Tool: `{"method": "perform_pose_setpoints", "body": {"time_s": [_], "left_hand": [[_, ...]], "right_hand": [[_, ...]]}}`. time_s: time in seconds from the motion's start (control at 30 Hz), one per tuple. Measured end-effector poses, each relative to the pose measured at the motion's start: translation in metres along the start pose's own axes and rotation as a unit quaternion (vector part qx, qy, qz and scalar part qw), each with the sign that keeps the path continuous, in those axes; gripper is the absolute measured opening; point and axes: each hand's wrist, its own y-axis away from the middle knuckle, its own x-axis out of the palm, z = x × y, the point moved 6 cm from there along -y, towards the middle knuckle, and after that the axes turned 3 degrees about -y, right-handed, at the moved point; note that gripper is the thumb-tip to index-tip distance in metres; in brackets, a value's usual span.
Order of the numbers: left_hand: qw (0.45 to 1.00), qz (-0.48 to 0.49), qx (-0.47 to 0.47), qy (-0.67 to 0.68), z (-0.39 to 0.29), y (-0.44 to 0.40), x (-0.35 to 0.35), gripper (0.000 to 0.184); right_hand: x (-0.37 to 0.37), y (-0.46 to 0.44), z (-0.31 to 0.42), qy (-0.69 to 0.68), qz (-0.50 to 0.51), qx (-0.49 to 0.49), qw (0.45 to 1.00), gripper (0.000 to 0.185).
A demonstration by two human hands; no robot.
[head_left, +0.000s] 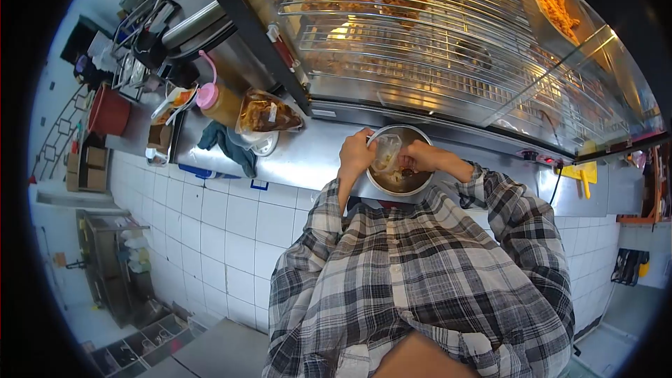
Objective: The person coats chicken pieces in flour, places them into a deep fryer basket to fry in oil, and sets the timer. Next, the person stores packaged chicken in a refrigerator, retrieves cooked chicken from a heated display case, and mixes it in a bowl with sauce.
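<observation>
A round metal bowl [400, 190] stands on the steel counter close to my body, with brownish contents inside. Over its opening is a clear plastic bag [387, 150] with some pale pieces in it. At the bowl's left rim, my left hand [357, 154] is closed on the edge of the bag. My right hand [418, 157] reaches in over the right side of the bowl, fingers bent together beside the bag. A small dark piece shows near those fingertips, but what they grip is hidden.
A lit glass display case [420, 42] with wire racks and fried food rises behind the bowl. Left on the counter [322, 150] are a bag of dark brown food [269, 113], a pink-capped bottle [218, 101] and a dark green cloth [229, 147]. A yellow board [581, 173] lies right.
</observation>
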Motion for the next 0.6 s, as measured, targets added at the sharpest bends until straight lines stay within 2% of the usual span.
{"method": "perform_pose_setpoints", "body": {"time_s": [0.17, 0.27, 0.47, 0.6], "left_hand": [[1.0, 0.003, -0.025, -0.007, -0.003, 0.002, -0.002, 0.025], [1.0, 0.008, -0.027, -0.01, -0.002, 0.003, -0.002, 0.026], [1.0, 0.011, -0.011, -0.018, -0.003, 0.003, -0.005, 0.027], [1.0, 0.005, -0.001, -0.012, 0.0, 0.002, -0.003, 0.026]], "right_hand": [[0.001, -0.004, 0.0, -0.013, 0.024, -0.019, 0.999, 0.022], [0.002, -0.005, -0.001, -0.042, 0.048, 0.014, 0.998, 0.026], [0.001, -0.003, 0.011, 0.0, 0.066, -0.041, 0.997, 0.038], [0.002, -0.003, 0.013, 0.005, 0.079, -0.021, 0.997, 0.04]]}}
